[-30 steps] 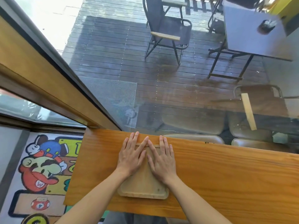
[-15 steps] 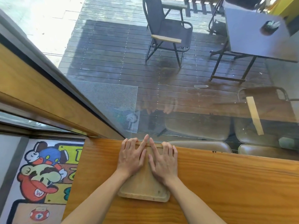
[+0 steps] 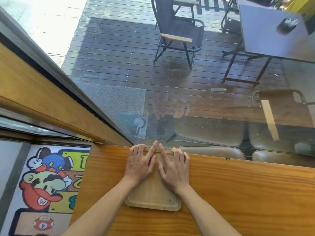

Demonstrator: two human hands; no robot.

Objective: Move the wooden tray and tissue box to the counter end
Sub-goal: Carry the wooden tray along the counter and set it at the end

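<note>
Wooden tray (image 3: 153,198) flat on surface (image 3: 238,193), far edge at window-side rim, 12 o'clock. Left hand (image 3: 139,165) and right hand (image 3: 173,169) pressed flat on it, fingers spread, clasping nothing. Tray's far half hidden beneath palms.

Pale, light-grained wooden tray (image 3: 153,200) lies on an orange-brown tabletop (image 3: 238,193) with darker streaky grain. Left of the tabletop, a cartoon rug (image 3: 46,184) shows red, blue, yellow and green. Beyond it, dark grey slatted decking (image 3: 119,57).
</note>
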